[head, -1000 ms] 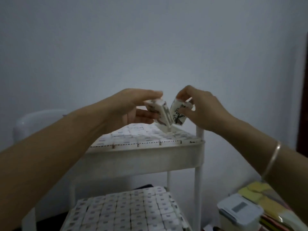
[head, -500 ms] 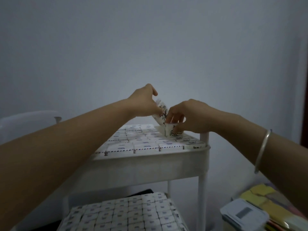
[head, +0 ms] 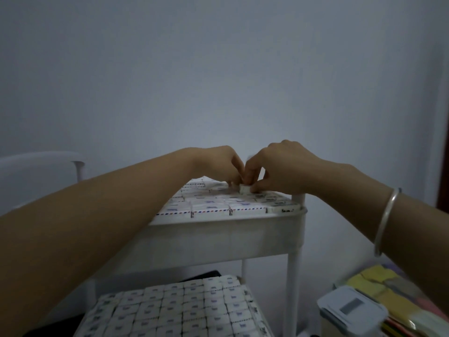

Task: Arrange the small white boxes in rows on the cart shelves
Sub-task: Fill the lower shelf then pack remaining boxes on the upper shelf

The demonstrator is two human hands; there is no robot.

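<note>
Right hand (head: 284, 169) pinching small white box (head: 244, 190) toward back of top shelf (head: 230, 223), raised above rows (head: 211, 211) — long axis unclear. Left hand (head: 218, 164) touching beside it, grip untellable. Print blurred — unreadable.

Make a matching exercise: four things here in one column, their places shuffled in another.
1. silver metal bangle
2. raised small white cardboard box
3. grey-lidded plastic tub
4. grid of white boxes

A. under the white cart's top shelf
B. right wrist
C. low, right of the cart
D. on that shelf, between left hand and right hand

Pairs: 1-B, 2-D, 3-C, 4-A
</note>
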